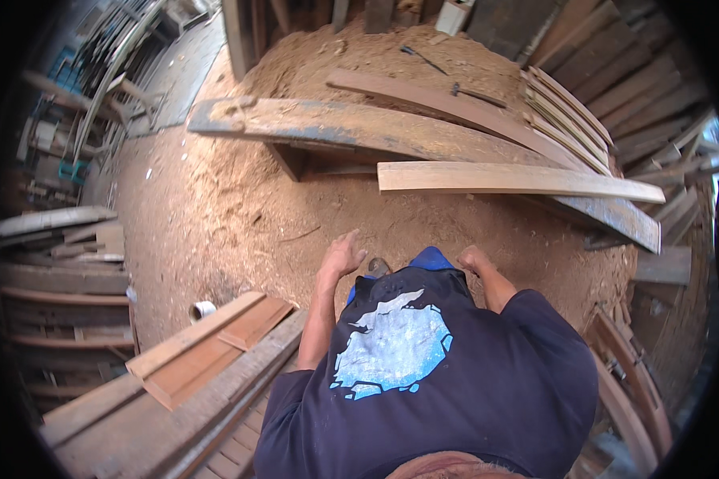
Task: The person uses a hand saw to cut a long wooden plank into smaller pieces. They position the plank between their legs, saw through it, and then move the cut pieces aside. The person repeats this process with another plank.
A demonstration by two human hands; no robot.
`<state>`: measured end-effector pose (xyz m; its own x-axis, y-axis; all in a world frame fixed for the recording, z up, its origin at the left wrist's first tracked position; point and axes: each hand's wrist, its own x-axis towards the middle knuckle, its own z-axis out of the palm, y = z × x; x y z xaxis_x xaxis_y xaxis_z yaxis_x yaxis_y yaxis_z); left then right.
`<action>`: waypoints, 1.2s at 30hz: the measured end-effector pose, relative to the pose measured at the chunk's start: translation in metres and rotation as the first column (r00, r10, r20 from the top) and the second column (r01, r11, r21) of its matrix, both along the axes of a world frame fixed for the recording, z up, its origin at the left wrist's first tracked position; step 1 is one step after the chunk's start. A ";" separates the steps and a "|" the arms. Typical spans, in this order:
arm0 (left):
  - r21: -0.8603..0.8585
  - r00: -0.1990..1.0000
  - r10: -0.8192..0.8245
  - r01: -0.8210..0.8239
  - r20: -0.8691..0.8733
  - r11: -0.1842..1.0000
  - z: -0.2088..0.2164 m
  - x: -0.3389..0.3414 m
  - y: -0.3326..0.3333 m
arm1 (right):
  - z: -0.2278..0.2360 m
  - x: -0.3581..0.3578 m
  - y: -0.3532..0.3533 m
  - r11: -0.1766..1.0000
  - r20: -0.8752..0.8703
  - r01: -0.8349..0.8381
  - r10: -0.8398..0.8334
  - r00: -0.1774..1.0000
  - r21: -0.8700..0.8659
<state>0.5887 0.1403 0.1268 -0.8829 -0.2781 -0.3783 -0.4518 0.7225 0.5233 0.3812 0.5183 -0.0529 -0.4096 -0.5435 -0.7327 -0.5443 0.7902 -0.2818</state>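
My left hand point(344, 255) hangs over the floor ahead of me, its fingers stretched out and nothing in them. On the other side of my body, my right hand point(474, 260) is closed with its fingers curled in, and no object shows in it. Beyond both hands stands a long weathered wooden bench point(327, 120). A pale, smooth board point(519, 178) lies across the bench's near right side, closest to my right hand but apart from it. Behind that, a reddish-brown plank point(455, 108) rests along the bench.
Sawdust point(295, 68) is heaped behind the bench, with a dark long-handled tool point(423, 58) on it. Thin strips point(571, 120) lie at the right. Timber point(631, 68) leans along the right wall. Planks point(208, 351) are stacked near left, beside a white pipe end point(202, 310).
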 end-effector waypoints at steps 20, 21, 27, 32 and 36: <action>-0.339 0.926 -0.374 0.334 -0.057 0.879 -0.006 -0.204 0.042 | 0.056 0.076 0.079 0.546 0.310 0.817 -0.821 0.479 0.183; -0.343 0.924 -0.380 0.343 -0.044 0.874 -0.011 -0.208 0.041 | 0.073 0.074 0.077 0.586 0.379 0.787 -0.784 0.492 0.192; -0.425 0.879 -0.476 0.432 0.002 0.796 -0.036 -0.236 0.068 | -0.032 0.065 0.096 0.792 0.286 0.607 -0.598 0.749 0.064; -0.338 0.865 -0.474 0.502 0.166 0.796 -0.045 -0.252 0.046 | 0.024 0.039 0.058 0.831 0.206 0.555 -0.537 0.818 -0.042; -0.260 0.845 -0.502 0.534 0.183 0.805 -0.047 -0.277 0.035 | -0.013 0.028 0.049 0.811 0.182 0.585 -0.576 0.797 0.007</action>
